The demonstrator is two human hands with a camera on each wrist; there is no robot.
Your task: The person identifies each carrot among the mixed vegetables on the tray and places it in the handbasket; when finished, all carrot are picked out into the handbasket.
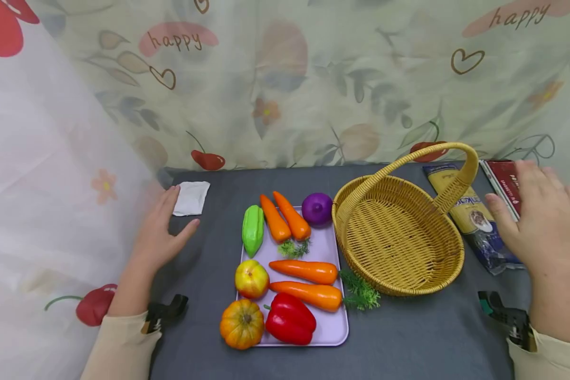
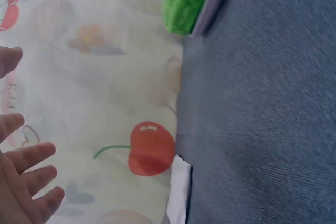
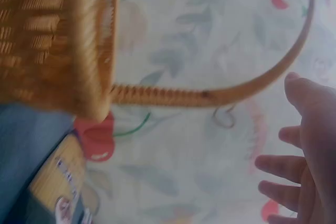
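Note:
My left hand (image 1: 158, 232) hovers at the left with thumb and fingers spread, holding nothing, near a folded white tissue (image 1: 191, 198). On the right, my right hand (image 1: 546, 221) is also spread and holds nothing; it partly covers a dark red box (image 1: 505, 182). Between the hands lies a lilac tray (image 1: 330, 332) bearing several carrots (image 1: 304, 271), a red bell pepper (image 1: 291, 320), a small pumpkin (image 1: 242, 324), a yellow-red peach-like fruit (image 1: 252, 278), a green ridged vegetable (image 1: 253, 230) and a purple onion (image 1: 317, 209).
A wicker basket (image 1: 394, 237) with a tall arched handle stands against the tray's right side, nothing inside. Beside it lies a blue and yellow packet (image 1: 475, 216). Patterned curtains (image 1: 285, 79) hang behind and left of the grey tabletop (image 1: 408, 338).

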